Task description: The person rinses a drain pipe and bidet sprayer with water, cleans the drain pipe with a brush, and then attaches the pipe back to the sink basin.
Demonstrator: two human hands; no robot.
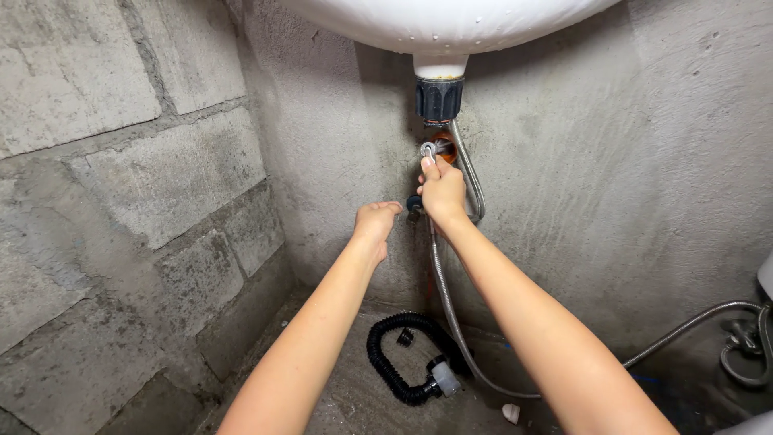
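Under the white basin point(451, 24), close against the grey concrete wall point(580, 185), both bare hands up at the plumbing. Right hand point(442, 192) closed, fingertips point(428, 165) pinching the silver fitting point(427, 148) at the orange wall outlet point(445, 151). Just above those fingers, the black nut point(439, 98) on the basin's white tailpiece, with nothing joined below it. Behind the same fingers and down past the wrist, the braided metal hose point(451, 322), running to the floor and away to the right. Left hand point(375, 221) a little lower and apart from the right one, fingers curled inward and narrow; cannot tell if anything sits inside them. Between the fingertips of the two hands, a small dark knob point(414, 205), just beside the left fingers; touching or not, cannot tell. Well below both hands, on the floor, a black corrugated drain pipe point(388, 354) in a loop, with a grey coupling point(444, 377) at its free end, joined to nothing. Near it, a small white piece point(510, 413). Far to the right of the fingers, a second braided hose point(692, 322); to the left, a wall of rough blocks point(121, 177). As a judgement only: seems partly done, with the braided hose in place at the wall end and in hand, and the drain side open, pipe lying loose.
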